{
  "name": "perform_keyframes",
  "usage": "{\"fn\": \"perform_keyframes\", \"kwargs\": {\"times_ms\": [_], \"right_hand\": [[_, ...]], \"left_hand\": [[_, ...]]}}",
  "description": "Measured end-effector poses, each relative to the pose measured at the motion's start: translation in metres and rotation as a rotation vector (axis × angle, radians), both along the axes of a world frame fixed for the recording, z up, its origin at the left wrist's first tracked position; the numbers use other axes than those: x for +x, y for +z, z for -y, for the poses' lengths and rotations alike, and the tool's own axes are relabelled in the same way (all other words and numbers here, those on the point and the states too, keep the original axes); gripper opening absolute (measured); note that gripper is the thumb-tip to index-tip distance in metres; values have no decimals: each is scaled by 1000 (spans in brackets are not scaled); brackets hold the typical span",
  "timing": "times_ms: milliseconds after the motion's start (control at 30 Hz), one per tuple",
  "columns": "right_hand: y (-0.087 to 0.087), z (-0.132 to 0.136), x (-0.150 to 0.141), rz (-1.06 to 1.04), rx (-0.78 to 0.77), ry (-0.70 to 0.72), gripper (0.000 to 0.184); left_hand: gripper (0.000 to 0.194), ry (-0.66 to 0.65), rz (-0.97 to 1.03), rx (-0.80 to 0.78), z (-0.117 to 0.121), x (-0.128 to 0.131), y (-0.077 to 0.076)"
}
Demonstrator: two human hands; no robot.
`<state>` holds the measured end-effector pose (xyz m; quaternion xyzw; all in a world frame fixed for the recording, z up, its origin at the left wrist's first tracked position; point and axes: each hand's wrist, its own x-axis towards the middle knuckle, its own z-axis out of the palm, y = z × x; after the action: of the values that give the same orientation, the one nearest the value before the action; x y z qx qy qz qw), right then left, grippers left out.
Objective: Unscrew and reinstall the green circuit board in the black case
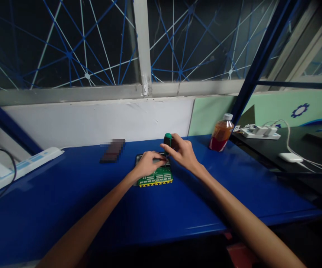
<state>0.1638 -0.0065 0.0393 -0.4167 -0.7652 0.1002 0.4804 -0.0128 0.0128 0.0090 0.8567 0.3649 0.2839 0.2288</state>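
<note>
A green circuit board [158, 177] with yellow edge contacts lies on the blue table [66, 193]. My left hand [147, 163] rests on the board's far part, fingers curled and pressing down on it. My right hand [182, 152] is closed around a screwdriver with a green and black handle [167, 140], held upright with its tip down at the board's far right corner. The screwdriver's tip is hidden behind my fingers.
A dark flat object [112, 150] lies to the left of the board. A bottle of orange liquid [221, 133] stands at the table's right rear. A white power strip [24, 166] lies far left. A black side table holds a charger strip [258, 131] and cables.
</note>
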Motion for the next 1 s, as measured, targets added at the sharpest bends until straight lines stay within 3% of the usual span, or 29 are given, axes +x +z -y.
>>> {"fn": "perform_keyframes", "kwargs": {"times_ms": [300,500,1000], "right_hand": [[3,-1,5,-14,-93,130,37],[2,1,6,-12,-71,95,39],[0,1,6,-43,-53,45,31]], "left_hand": [[14,23,139,-30,3,-2,-5],[15,-3,216,-20,5,2,-10],[13,15,171,103,8,6,-7]]}}
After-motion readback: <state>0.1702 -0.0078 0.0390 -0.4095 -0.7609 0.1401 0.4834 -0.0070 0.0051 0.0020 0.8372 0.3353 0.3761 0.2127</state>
